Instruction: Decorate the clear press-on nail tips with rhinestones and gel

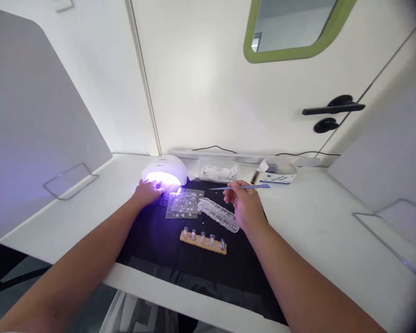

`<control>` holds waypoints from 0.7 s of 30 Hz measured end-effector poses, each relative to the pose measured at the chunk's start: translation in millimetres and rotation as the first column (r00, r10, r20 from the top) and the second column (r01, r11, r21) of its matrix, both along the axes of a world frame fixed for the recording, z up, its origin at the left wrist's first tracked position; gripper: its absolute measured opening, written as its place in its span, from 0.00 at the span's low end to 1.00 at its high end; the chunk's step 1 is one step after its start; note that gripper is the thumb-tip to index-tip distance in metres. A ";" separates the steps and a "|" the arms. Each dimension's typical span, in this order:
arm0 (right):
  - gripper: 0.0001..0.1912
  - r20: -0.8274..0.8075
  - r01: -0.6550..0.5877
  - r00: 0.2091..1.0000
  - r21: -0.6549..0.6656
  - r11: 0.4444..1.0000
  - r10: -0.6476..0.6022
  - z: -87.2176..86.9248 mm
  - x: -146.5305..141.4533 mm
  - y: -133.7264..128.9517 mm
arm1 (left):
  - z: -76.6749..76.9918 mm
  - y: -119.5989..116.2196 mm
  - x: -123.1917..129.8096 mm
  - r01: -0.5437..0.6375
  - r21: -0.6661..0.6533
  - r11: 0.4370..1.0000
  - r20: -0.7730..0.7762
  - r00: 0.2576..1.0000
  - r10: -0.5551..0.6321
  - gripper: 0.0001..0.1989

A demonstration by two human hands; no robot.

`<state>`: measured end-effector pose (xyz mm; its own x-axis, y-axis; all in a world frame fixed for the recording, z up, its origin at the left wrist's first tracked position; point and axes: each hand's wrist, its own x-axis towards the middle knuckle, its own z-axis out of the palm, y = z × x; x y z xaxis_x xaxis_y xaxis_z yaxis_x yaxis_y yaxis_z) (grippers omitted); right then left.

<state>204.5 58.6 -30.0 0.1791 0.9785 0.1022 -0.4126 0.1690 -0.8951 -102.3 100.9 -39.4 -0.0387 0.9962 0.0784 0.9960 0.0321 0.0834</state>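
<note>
A white nail lamp (169, 165) stands at the back left of the black mat (152, 249), its mouth glowing bright violet. My left hand (148, 192) lies at the left side of that mouth with the thumb spread to the right; glare partly hides the fingers. Held level over the mat, a slim blue pointed tool (260, 186) is pinched in my right hand (243, 203), its thin tip pointing left. Below that hand is a clear compartment box (219, 215). Clear sticker sheets (183, 208) overlap beside it. Several nail tips (203, 237) stand on a tan strip (203, 246) nearer me.
Along the back wall sit a clear plastic bin (217, 171) with white packets and a white-and-blue box (277, 178). Black cables run behind them. Grey side panels with wire brackets (71, 181) flank the white table (308, 222). Ahead is a door handle (333, 109).
</note>
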 end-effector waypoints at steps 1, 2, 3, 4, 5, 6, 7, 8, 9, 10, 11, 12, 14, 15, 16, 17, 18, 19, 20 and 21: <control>0.12 0.006 -0.001 1.000 -0.001 1.000 0.001 -0.6 -0.4 0.1 | -1.6 3.0 -0.9 0.000 -0.002 1.000 -0.005 1.000 0.000 0.18; 0.12 0.012 -0.004 1.000 -0.002 1.000 0.004 -1.3 -0.8 0.1 | -2.7 5.7 -2.0 0.002 -0.003 1.000 -0.009 1.000 -0.002 0.18; 0.12 0.018 -0.007 1.000 -0.004 1.000 0.007 -2.0 -1.2 0.2 | -3.4 8.0 -3.2 0.006 -0.003 1.000 -0.013 1.000 -0.006 0.18; 0.12 0.024 -0.011 1.000 -0.004 1.000 0.011 -2.7 -1.8 0.2 | -3.5 10.2 -4.5 0.012 -0.003 1.000 -0.017 1.000 -0.013 0.18; 0.11 0.030 -0.016 0.999 -0.003 1.000 0.016 -3.3 -2.3 0.3 | -3.2 12.1 -5.9 0.021 -0.005 1.000 -0.021 1.000 -0.021 0.18; 0.11 0.036 -0.021 0.999 0.000 1.000 0.021 -3.8 -2.9 0.3 | -2.4 13.8 -7.3 0.032 -0.007 0.999 -0.024 0.999 -0.032 0.18; 0.11 0.041 -0.026 0.999 0.004 1.000 0.026 -4.1 -3.4 0.3 | -1.4 15.3 -8.7 0.045 -0.010 0.999 -0.027 0.999 -0.046 0.18; 0.11 0.047 -0.031 0.998 0.009 0.999 0.031 -4.2 -3.8 0.2 | -0.3 16.6 -9.9 0.061 -0.012 0.998 -0.028 0.998 -0.061 0.18; 0.12 0.052 -0.036 0.998 0.013 0.999 0.035 -4.3 -4.1 0.1 | 0.7 17.5 -10.9 0.077 -0.011 0.997 -0.027 0.997 -0.078 0.18; 0.12 0.057 -0.039 0.998 0.017 0.999 0.038 -4.2 -4.2 -0.1 | 1.5 18.0 -11.6 0.094 -0.007 0.996 -0.026 0.995 -0.094 0.18; 0.12 0.062 -0.040 0.997 0.020 0.999 0.039 -4.1 -4.2 -0.1 | 2.1 17.8 -12.2 0.108 0.000 0.994 -0.024 0.994 -0.108 0.18; 0.12 0.066 -0.040 0.997 0.021 0.999 0.038 -3.9 -4.1 -0.2 | 2.3 16.9 -12.5 0.120 0.010 0.993 -0.022 0.993 -0.120 0.18; 0.12 0.071 -0.036 0.997 0.022 0.999 0.034 -3.5 -3.7 -0.1 | 1.8 12.2 -13.4 0.136 0.030 0.990 -0.020 0.991 -0.136 0.18; 0.12 0.072 -0.034 0.997 0.021 0.999 0.033 -3.3 -3.5 0.0 | 1.2 8.0 -14.3 0.141 0.038 0.989 -0.019 0.990 -0.141 0.18; 0.12 0.072 -0.032 0.997 0.019 0.999 0.030 -2.9 -3.4 0.2 | 0.6 2.6 -15.8 0.145 0.045 0.988 -0.020 0.989 -0.145 0.18; 0.12 0.071 -0.030 0.997 0.018 0.999 0.029 -2.6 -3.4 0.3 | -0.2 -4.0 -18.1 0.149 0.050 0.988 -0.020 0.989 -0.148 0.19; 0.13 0.069 -0.029 0.997 0.016 0.999 0.027 -2.3 -3.4 0.4 | -0.8 -11.9 -21.4 0.154 0.055 0.987 -0.020 0.988 -0.153 0.19; 0.13 0.066 -0.028 0.997 0.014 1.000 0.027 -1.9 -3.4 0.4 | -1.5 -20.8 -25.9 0.159 0.057 0.986 -0.020 0.987 -0.159 0.20; 0.13 0.063 -0.028 0.998 0.013 1.000 0.028 -1.6 -3.4 0.4 | -2.0 -30.7 -31.6 0.165 0.058 0.985 -0.016 0.986 -0.164 0.21; 0.13 0.060 -0.030 0.998 0.012 0.999 0.029 -1.4 -3.4 0.4 | -2.5 -41.4 -38.7 0.167 0.060 0.984 -0.010 0.986 -0.167 0.20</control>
<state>201.1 59.1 -31.4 0.1436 0.9818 0.1242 -0.3637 0.1690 -0.9161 -141.0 59.5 -41.9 0.1286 0.9820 0.1385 0.9873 -0.1399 0.0754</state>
